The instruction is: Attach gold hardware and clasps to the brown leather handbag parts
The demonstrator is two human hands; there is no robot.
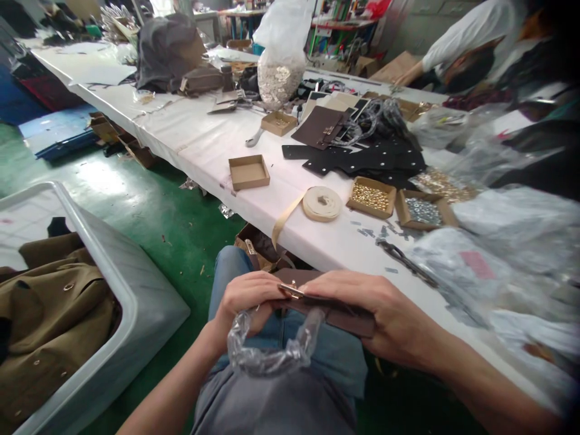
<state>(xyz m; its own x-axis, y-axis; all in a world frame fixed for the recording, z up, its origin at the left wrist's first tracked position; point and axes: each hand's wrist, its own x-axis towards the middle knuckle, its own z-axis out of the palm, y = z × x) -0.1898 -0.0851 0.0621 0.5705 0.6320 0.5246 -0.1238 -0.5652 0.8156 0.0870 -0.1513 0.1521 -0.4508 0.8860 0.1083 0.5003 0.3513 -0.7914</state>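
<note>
Seated person, jeans lap (290,329). Left hand (247,299) and right hand (367,308) clamped together on a brown leather flap (339,314) above the lap, gold clasp (291,290) on top. Crinkled plastic wrap (272,356) loops below. Ahead, white table (290,205): cream webbing roll (321,203), box of gold studs (371,197).
</note>
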